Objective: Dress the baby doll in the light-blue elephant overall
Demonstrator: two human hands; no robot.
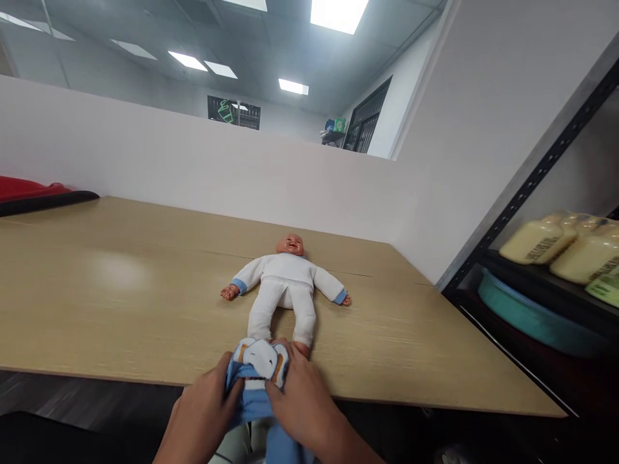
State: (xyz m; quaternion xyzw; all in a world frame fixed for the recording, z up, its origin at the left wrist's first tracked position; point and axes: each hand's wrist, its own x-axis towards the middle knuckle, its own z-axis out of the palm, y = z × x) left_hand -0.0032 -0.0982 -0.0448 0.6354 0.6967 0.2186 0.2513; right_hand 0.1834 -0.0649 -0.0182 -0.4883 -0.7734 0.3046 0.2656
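Observation:
A baby doll (285, 283) in a white suit with blue cuffs lies on its back on the wooden table (120, 296), head away from me. At its feet I hold a small blue garment (258, 377) with a white patch on it. My left hand (206, 412) grips the garment's left side and my right hand (302, 406) grips its right side, fingers curled into the cloth. The garment's top edge touches the doll's feet at the table's near edge.
A white partition (193, 167) runs behind the table. A black metal shelf (532, 270) on the right carries pale yellow bottles (561, 241) and a teal round container (527, 316). A red and black object (33, 193) sits at the far left.

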